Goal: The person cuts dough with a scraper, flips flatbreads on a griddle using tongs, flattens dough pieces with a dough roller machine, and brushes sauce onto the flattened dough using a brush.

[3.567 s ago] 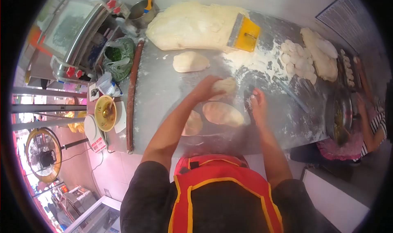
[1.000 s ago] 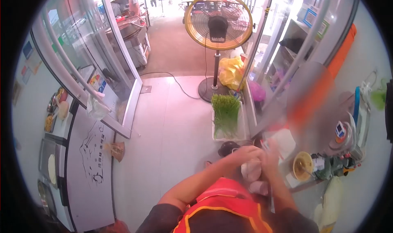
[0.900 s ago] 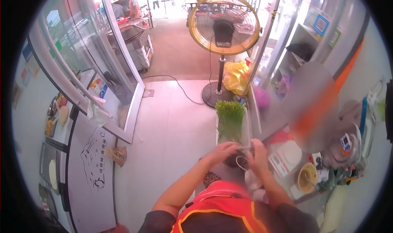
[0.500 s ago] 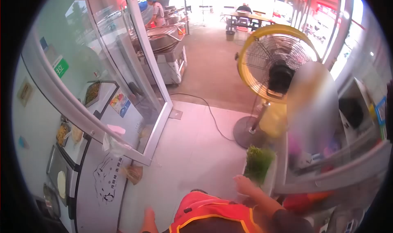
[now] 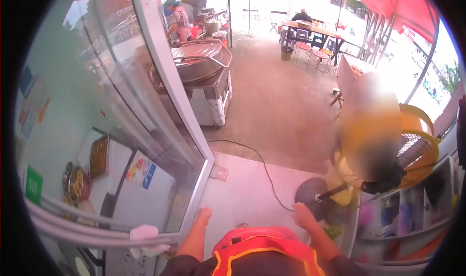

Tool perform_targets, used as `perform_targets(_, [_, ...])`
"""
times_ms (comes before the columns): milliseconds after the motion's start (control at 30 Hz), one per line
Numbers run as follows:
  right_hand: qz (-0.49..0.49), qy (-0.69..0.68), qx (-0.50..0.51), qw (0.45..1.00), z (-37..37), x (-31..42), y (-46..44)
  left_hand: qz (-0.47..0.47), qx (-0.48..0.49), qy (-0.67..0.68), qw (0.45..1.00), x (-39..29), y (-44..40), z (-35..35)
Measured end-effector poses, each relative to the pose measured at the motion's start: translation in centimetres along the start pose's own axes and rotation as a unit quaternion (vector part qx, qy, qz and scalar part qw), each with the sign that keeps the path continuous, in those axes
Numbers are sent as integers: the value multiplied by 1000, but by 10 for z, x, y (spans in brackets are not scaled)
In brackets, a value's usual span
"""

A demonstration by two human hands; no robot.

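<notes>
My left hand [image 5: 205,216] hangs low in front of me, near the lower end of the sliding glass door's frame [image 5: 194,179]. My right hand [image 5: 304,217] is on the other side of my red apron [image 5: 259,239], above the pale floor and just short of the fan's round base [image 5: 310,197] in the picture. Nothing shows in either hand, but the fingers are too small and blurred to make out. Green leafy vegetables [image 5: 333,232] are partly visible beside my right forearm, mostly hidden by it.
A yellow standing fan [image 5: 417,145] is at the right, partly covered by a blurred patch. A black cable [image 5: 262,154] crosses the doorway floor. Left stand a white counter with food trays [image 5: 99,157] and, outside, a metal cooker [image 5: 196,62]. A person [image 5: 180,21] works beyond; tables and stools stand farther back.
My view has moved forward toward the doorway and turned. My left hand has risen farther into view. My right hand has left its place beside the greens, now mostly hidden.
</notes>
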State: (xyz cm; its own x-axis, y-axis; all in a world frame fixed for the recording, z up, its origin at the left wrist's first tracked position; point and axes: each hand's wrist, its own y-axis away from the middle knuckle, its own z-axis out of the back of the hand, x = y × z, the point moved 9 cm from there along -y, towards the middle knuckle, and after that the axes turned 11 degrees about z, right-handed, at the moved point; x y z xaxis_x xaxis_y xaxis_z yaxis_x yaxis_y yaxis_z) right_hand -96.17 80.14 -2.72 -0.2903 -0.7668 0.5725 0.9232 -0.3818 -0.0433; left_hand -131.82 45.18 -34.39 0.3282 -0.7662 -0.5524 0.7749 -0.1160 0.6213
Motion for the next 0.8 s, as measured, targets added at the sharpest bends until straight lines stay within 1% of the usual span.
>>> perform_targets(33, [-21, -5, -18, 1000, 3, -20, -17, 50, 47, 70, 995, -85, 11, 4])
perform_targets(67, [-38, 7, -32, 999, 9, -31, -32, 34, 98, 112, 988, -202, 68, 22])
perform_targets(100, [-54, 20, -45, 997, 17, -40, -47, -15, 149, 176, 973, -269, 60, 5])
perform_targets(133, [-70, 34, -59, 995, 23, -52, -63, -38, 182, 149, 971, -333, 57, -8])
perform_targets(167, [-82, 33, -68, 994, 24, -67, -80, -67, 239, 197, 948, -349, -28, -69])
perform_targets(233, [-107, 29, -88, 990, 22, -103, -112, -159, 286, 179, 928, -472, 0, -74])
perform_targets(333, [-147, 30, -100, 984, 13, -169, -173, -155, 305, 164, 925, -570, -39, -106])
perform_targets(400, [-209, 12, -114, 971, 10, -224, -207, -139, 306, 131, 933, -595, -102, -122])
perform_targets(433, [-236, -1, -114, 965, 4, -241, -225, -133, 297, 87, 942, -596, -143, -131])
perform_targets(500, [-255, -8, -112, 960, 13, -263, -270, -171, 267, -70, 946, -591, -234, -144])
perform_targets(533, [-264, -3, -110, 958, 23, -277, -291, -147, 265, -71, 950, -590, -262, -139])
perform_targets(567, [-244, -12, -122, 962, 28, -290, -311, -87, 266, -5, 960, -598, -278, -128])
perform_targets(600, [-245, -20, -129, 961, 37, -304, -331, -29, 261, 65, 963, -606, -292, -115])
perform_targets(633, [-243, -30, -135, 960, 43, -317, -350, 59, 262, 151, 951, -611, -288, -98])
perform_targets(667, [-238, -43, -139, 960, 47, -331, -373, 76, 253, 154, 952, -623, -297, -92])
perform_targets(733, [-245, -3, -119, 962, 53, -360, -415, 113, 233, 160, 953, -639, -329, -86])
perform_targets(800, [-254, 16, -106, 961, 59, -392, -461, -2, 243, 140, 960, -692, -368, -100])
